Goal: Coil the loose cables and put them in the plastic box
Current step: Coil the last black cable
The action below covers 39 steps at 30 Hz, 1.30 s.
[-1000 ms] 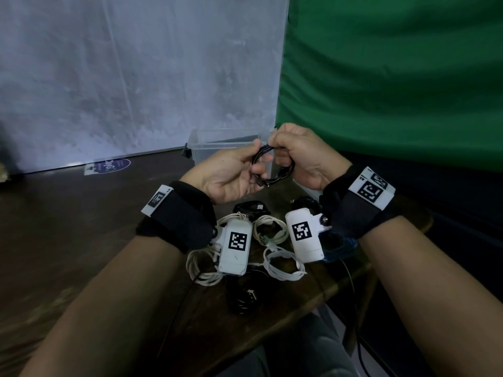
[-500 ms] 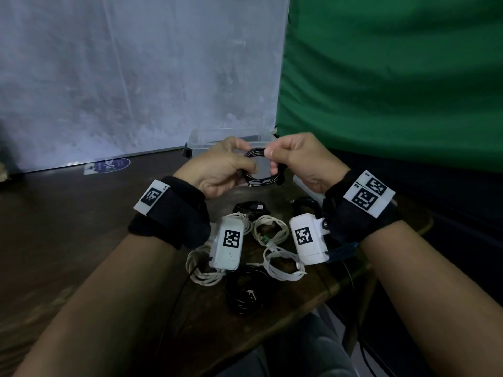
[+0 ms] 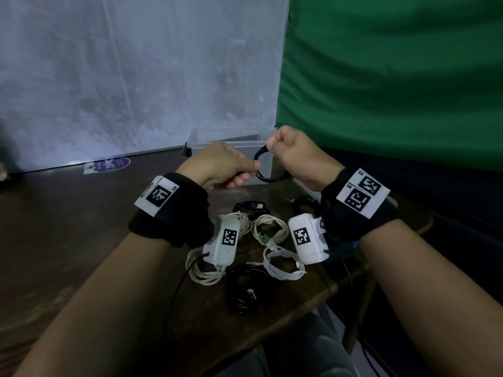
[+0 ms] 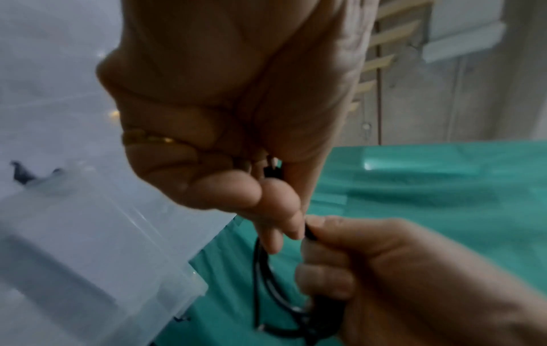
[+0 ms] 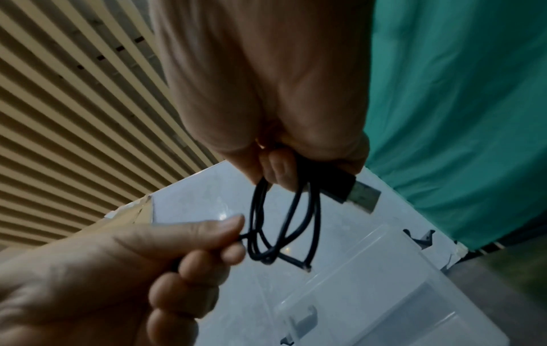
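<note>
Cable count on the table — plus one box

Three white coiled cables (image 3: 270, 229) and two black coiled cables (image 3: 246, 292) lie on the wooden table (image 3: 81, 227), a blue cable (image 3: 344, 250) partly hidden — one black cable (image 3: 268, 172) held up, one plastic box (image 3: 231, 137).

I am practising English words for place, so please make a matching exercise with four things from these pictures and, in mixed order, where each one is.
Things:
1. black cable
2. plastic box
3. white cables
4. round sticker

Places:
a. lying coiled on the table under the wrists
b. flat on the table, far left, near the wall
c. held in the air between the left hand and the right hand
d. standing behind the hands, at the wall

Pairs: 1-c, 2-d, 3-a, 4-b
</note>
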Tool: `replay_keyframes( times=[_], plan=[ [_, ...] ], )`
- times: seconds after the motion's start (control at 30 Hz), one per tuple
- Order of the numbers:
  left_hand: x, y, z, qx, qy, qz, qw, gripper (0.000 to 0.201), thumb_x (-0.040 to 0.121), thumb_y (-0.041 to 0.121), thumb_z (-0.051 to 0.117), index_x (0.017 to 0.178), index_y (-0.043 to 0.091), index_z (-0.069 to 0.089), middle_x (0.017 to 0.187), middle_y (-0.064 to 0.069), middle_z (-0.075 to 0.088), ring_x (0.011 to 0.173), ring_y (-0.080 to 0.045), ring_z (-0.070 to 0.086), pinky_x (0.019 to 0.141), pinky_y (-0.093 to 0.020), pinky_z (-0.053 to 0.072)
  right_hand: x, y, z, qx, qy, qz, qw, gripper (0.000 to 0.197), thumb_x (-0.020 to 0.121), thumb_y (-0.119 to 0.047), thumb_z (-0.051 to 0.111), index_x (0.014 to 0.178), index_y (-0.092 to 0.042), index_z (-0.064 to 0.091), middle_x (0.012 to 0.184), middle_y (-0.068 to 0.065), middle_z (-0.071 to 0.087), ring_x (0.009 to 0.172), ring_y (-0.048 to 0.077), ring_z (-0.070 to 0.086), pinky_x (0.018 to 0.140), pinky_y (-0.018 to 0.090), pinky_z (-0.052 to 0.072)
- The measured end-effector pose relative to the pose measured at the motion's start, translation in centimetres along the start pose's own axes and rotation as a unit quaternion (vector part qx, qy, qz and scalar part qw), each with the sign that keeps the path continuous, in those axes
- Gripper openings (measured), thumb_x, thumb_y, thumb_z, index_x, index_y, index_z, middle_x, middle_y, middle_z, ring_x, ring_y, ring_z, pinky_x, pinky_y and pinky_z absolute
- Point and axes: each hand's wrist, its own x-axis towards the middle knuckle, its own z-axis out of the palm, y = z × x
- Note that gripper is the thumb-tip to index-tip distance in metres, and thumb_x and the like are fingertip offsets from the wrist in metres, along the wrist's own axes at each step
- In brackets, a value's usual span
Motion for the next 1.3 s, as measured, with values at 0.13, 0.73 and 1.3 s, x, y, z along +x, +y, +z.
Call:
replay_keyframes(
  times=[0.13, 0.73, 1.3],
  plan=[
    [-0.1, 0.2, -0.2, -0.091, -0.028, 0.017, 0.995, 0.021, 0.089, 0.022, 0.063, 0.073, 0.009, 0.064, 0.044, 0.007, 0.052, 0.039, -0.002, 0.046, 0.041, -0.013, 0.036, 0.0, 0.2, -0.4, -0.055, 0.008, -0.027, 0.998, 0.023, 0.096, -0.015, 0.047, 0.075, -0.023, 0.043, 0.064, -0.006, 0.041, 0.055, 0.007, 0.035, 0.053, 0.026, 0.029],
    [-1.3, 0.9, -1.8, -0.065, 0.006, 0.165, 0.984, 0.012, 0.087, 0.01, 0.062, 0.075, 0.013, 0.061, 0.068, 0.0, 0.065, 0.056, 0.0, 0.06, 0.051, -0.008, 0.041, 0.0, -0.3, -1.8, 0.084, -0.03, 0.019, 0.996, 0.022, 0.096, -0.013, 0.051, 0.075, -0.018, 0.052, 0.063, 0.0, 0.038, 0.048, 0.005, 0.031, 0.047, 0.018, 0.028],
    [0.7, -0.3, -0.6, 0.062, 0.064, 0.205, 0.975, 0.018, 0.091, 0.01, 0.059, 0.074, 0.016, 0.061, 0.063, -0.006, 0.06, 0.056, -0.013, 0.055, 0.065, -0.028, 0.052, -0.7, -0.5, -1.6, 0.216, -0.084, 0.051, 0.972, 0.017, 0.09, -0.003, 0.058, 0.077, -0.012, 0.051, 0.044, -0.013, 0.044, 0.041, 0.003, 0.032, 0.054, 0.026, 0.026]
  ],
)
